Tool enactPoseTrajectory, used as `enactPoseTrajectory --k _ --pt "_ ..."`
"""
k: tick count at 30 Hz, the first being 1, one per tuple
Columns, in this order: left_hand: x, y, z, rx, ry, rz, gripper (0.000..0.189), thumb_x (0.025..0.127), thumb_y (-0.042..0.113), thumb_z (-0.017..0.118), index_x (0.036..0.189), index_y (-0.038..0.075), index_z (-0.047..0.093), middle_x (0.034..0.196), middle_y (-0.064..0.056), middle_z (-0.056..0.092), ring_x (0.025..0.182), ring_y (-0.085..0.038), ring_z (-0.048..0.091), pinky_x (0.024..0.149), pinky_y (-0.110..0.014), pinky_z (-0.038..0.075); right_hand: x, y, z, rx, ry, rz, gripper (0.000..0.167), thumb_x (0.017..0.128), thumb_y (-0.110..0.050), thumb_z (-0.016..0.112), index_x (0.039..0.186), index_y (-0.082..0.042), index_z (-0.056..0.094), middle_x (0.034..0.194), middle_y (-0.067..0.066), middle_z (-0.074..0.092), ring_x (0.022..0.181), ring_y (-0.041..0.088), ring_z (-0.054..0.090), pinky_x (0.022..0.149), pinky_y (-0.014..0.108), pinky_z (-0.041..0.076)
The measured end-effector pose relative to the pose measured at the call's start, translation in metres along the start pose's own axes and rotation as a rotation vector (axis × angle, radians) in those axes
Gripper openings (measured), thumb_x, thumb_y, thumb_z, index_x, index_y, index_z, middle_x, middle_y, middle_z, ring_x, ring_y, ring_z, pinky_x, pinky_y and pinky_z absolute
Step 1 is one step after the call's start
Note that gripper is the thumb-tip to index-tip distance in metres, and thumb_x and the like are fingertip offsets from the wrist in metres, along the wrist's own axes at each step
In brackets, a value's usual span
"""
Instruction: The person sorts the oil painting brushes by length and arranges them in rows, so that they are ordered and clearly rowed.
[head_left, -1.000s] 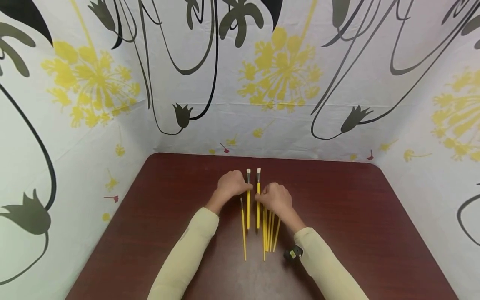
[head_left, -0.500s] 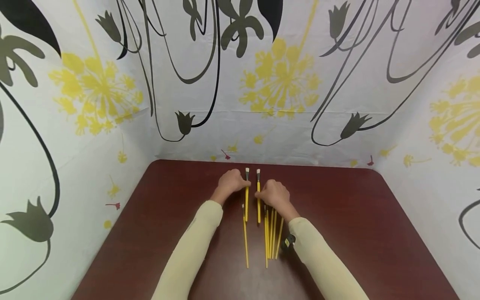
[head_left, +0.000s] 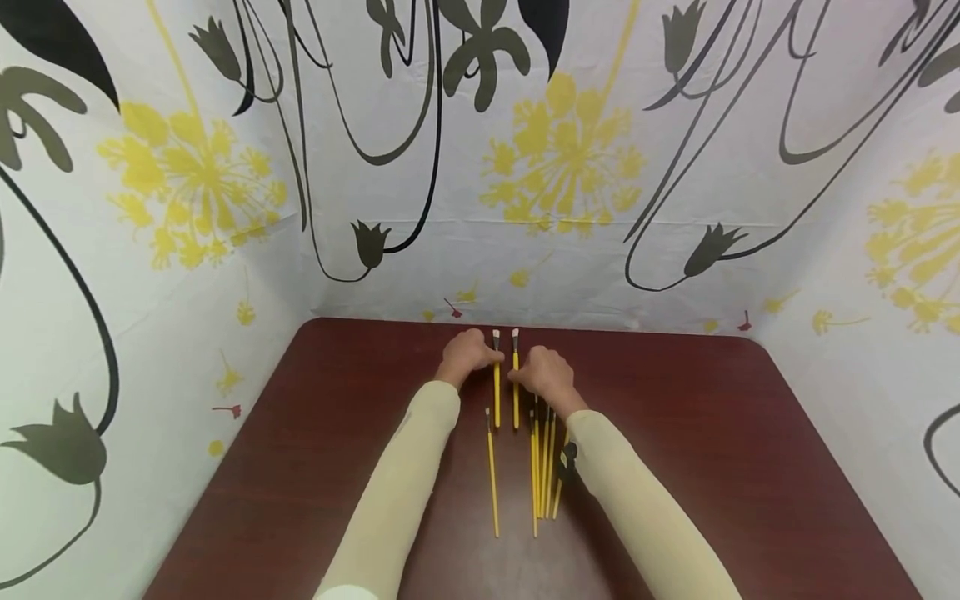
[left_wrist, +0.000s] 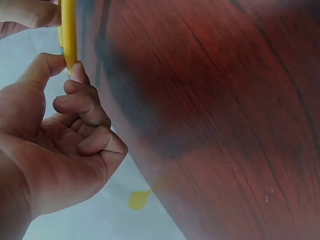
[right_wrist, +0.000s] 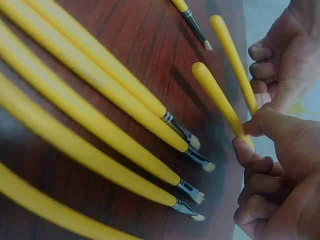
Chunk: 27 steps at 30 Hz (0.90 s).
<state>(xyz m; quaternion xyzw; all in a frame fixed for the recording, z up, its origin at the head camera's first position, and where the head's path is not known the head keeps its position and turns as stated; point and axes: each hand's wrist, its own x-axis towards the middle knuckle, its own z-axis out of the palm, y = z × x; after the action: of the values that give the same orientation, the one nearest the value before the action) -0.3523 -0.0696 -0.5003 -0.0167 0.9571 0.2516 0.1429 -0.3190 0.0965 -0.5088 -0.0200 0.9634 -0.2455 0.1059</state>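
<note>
Two yellow-handled paintbrushes with pale bristles stand side by side, a small gap between them, near the table's far edge. My left hand (head_left: 467,354) pinches the left paintbrush (head_left: 497,400) between thumb and fingertip, close below its ferrule. With thumb and finger, my right hand (head_left: 547,373) grips the right paintbrush (head_left: 516,407). In the right wrist view both handles angle over the table, the right hand's brush handle (right_wrist: 217,97) in front of the left's (right_wrist: 235,62). The left wrist view shows the left hand's remaining fingers (left_wrist: 102,142) curled with nothing in them.
A thin paintbrush (head_left: 492,483) lies alone on the dark red table (head_left: 675,467), left of centre. Several more paintbrushes (right_wrist: 125,145) lie in a row under the right forearm, bristles pointing away. Patterned white cloth (head_left: 420,183) rises behind the table and at both sides.
Both hands have moved away from the body with their paintbrushes, toward the table's far edge. The thin paintbrush and the row of paintbrushes stay where they lay. The head view has tilted slightly.
</note>
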Motion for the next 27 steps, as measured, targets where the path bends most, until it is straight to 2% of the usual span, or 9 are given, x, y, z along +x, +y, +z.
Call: enactPoseTrajectory --k 5,8,15,22,27 --pt "0.008 -0.001 0.0 0.005 -0.02 -0.037 0.037 0.1 0.047 0.07 0.092 0.011 0.064 0.075 -0.001 0.048 0.069 -0.017 0.049 0.066 -0.034 0.042 0.007 -0.004 0.0 -0.005 -0.021 0.005 0.051 0.097 -0.037 0.077 0.059 -0.017 0.05 0.051 -0.003 0.039 0.046 0.014 0.041 0.046 0.03 0.035" --pt "0.008 -0.001 -0.003 0.001 -0.009 -0.049 0.036 0.099 0.045 0.072 0.096 0.009 0.067 0.076 -0.002 0.051 0.07 -0.018 0.05 0.067 -0.035 0.043 0.013 -0.005 0.001 -0.007 -0.039 0.019 0.048 0.097 -0.037 0.077 0.062 -0.016 0.053 0.052 -0.003 0.041 0.048 0.014 0.044 0.046 0.03 0.036" --pt "0.007 0.005 -0.007 0.0 0.01 -0.038 0.037 0.1 0.043 0.072 0.107 0.007 0.071 0.09 -0.006 0.062 0.076 -0.021 0.054 0.072 -0.038 0.045 0.027 0.004 0.004 -0.032 -0.042 0.051 0.04 0.098 -0.041 0.075 0.072 -0.012 0.065 0.059 0.001 0.053 0.054 0.017 0.052 0.05 0.032 0.04" --pt "0.017 0.008 0.003 -0.025 -0.002 -0.072 0.044 0.099 0.045 0.072 0.121 0.006 0.071 0.099 -0.008 0.068 0.078 -0.021 0.058 0.072 -0.038 0.046 0.027 0.004 0.003 -0.032 -0.031 0.046 0.037 0.099 -0.04 0.075 0.078 -0.01 0.07 0.061 0.002 0.057 0.054 0.017 0.054 0.05 0.032 0.041" --pt "0.013 0.006 0.007 -0.062 0.029 -0.073 0.038 0.1 0.042 0.073 0.11 0.005 0.074 0.092 -0.008 0.067 0.073 -0.02 0.055 0.067 -0.036 0.045 0.029 0.002 0.006 -0.045 -0.023 0.046 0.04 0.099 -0.04 0.074 0.072 -0.012 0.066 0.058 0.001 0.054 0.052 0.017 0.052 0.049 0.032 0.04"
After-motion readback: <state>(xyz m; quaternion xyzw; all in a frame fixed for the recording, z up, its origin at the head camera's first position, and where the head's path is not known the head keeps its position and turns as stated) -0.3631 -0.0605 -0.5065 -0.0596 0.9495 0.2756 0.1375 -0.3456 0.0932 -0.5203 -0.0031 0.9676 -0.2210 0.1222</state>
